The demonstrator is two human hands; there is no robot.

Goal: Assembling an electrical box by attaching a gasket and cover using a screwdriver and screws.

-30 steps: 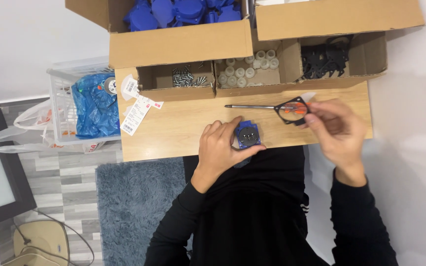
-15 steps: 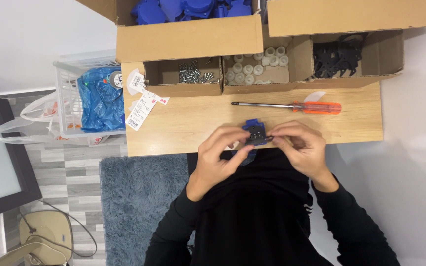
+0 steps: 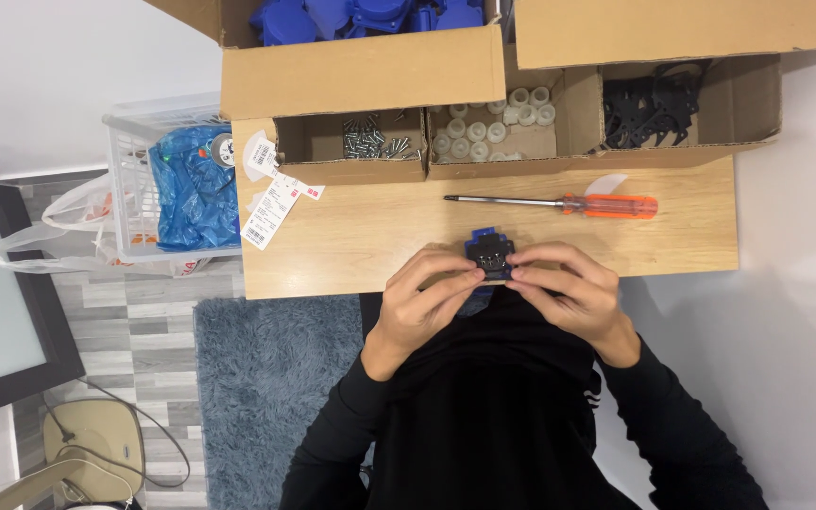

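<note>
Blue plastic socket part (image 3: 489, 255) is gripped between left hand (image 3: 424, 302) and right hand (image 3: 564, 286) at the wooden table (image 3: 361, 246) edge; beyond the grip, cardboard compartments hold screws (image 3: 375, 144) and white caps (image 3: 488, 121).

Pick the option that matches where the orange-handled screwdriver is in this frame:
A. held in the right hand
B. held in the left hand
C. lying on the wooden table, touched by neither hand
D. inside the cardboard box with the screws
C: the orange-handled screwdriver lies on the wooden table, while the left hand and right hand both hold the small blue part.
</note>
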